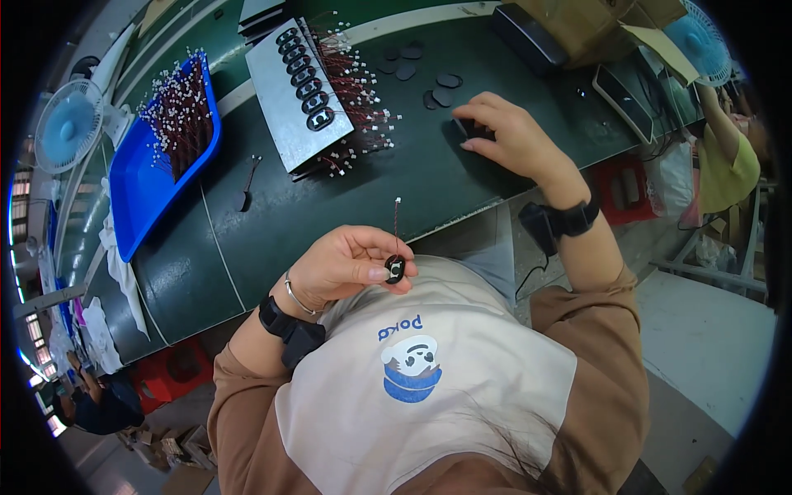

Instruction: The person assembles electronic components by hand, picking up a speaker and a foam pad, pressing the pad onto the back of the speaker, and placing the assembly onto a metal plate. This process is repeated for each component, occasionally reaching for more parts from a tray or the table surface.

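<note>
Close to my body, my left hand [355, 262] is closed on a small black oval speaker [395, 268], pinched between thumb and fingers. A thin twisted wire [397, 221] with a white plug at its tip rises from it. Over the green table, my right hand [511, 136] has thumb and fingers curled around a dark, flat oval pad [472, 129], mostly hidden by the fingers. Several black oval pads [442, 97] lie on the table just beyond that hand.
A grey metal plate [285, 107] carries a row of black oval speakers, their wires bunched along its right side. At left stands a blue tray [132, 202] full of wired parts. One wired piece [245, 198] lies near it. A phone-like device [623, 103] and cardboard box [590, 29] are at right.
</note>
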Demonstrator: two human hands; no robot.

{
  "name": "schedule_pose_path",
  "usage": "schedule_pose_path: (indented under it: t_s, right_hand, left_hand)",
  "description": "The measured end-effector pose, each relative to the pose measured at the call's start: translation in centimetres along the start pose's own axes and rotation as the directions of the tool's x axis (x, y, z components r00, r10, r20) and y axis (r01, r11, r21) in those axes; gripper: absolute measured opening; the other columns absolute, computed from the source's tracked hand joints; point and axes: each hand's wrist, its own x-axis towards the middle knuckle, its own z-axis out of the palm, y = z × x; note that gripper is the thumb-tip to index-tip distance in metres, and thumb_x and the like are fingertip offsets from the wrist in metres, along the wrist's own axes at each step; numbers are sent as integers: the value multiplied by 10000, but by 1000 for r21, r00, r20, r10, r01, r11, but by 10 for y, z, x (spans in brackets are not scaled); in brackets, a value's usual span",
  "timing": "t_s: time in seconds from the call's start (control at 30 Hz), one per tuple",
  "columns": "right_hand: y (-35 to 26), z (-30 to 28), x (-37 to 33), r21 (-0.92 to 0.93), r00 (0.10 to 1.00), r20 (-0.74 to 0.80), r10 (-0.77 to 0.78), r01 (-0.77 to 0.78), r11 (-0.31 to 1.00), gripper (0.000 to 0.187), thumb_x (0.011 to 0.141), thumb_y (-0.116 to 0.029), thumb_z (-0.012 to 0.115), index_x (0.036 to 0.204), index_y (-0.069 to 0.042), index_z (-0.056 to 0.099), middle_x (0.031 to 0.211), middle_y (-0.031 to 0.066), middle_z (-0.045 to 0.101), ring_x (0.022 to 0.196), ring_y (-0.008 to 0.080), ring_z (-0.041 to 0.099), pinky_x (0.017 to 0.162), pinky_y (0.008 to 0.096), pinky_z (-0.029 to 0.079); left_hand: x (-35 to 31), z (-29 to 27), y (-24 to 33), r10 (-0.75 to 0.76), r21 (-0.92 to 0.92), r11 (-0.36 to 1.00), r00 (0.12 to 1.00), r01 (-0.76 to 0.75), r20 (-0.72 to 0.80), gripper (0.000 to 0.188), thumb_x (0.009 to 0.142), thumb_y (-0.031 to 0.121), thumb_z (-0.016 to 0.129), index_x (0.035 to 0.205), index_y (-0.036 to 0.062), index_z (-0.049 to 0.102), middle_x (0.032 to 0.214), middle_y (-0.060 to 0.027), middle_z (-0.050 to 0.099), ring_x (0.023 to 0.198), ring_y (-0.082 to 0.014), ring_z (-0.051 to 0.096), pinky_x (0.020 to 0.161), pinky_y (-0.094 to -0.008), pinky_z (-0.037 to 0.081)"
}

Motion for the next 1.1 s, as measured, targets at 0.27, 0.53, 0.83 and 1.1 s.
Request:
schedule_pose_path:
  t_s: [0.27, 0.53, 0.83, 1.1]
  right_hand:
    - [21, -10, 29, 1, 924, 363, -122, 131, 991, 322, 702, -48, 698, 1003, -12, 590, 864, 70, 538, 726, 181, 532, 637, 276, 448]
    - [-12, 9, 5, 335, 962, 271, -38, -57, 940, 271, 686, -48, 702, 927, -6, 585, 847, 46, 528, 713, 132, 489, 623, 245, 415]
    - [-74, 58, -39, 572, 998, -2, -65, 55, 819, 332, 618, -38, 726, 915, 2, 582, 852, 67, 535, 712, 131, 475, 621, 235, 394]
    - [-75, 65, -47, 384, 974, -54, -221, 224, 896, 351, 603, -48, 741, 925, -9, 610, 887, 91, 563, 743, 169, 531, 620, 261, 433]
  left_hand:
    - [-6, -4, 5, 28, -38, 999, 999, -29, -22, 304, 778, -10, 633, 1063, -80, 555, 989, -229, 625, 859, -301, 658, 786, -378, 549]
    - [0, -6, 1, 151, -122, 980, 986, -158, -69, 304, 797, 3, 627, 1086, -49, 545, 1069, -220, 593, 901, -280, 645, 813, -378, 540]
    - [10, -4, -10, 268, -66, 961, 963, -268, -10, 311, 813, -11, 619, 1111, -51, 544, 1133, -183, 574, 926, -254, 635, 828, -363, 532]
    - [4, -1, -15, 217, 33, 976, 974, -216, -57, 310, 803, 4, 637, 1097, -57, 560, 1111, -197, 577, 903, -252, 641, 842, -346, 524]
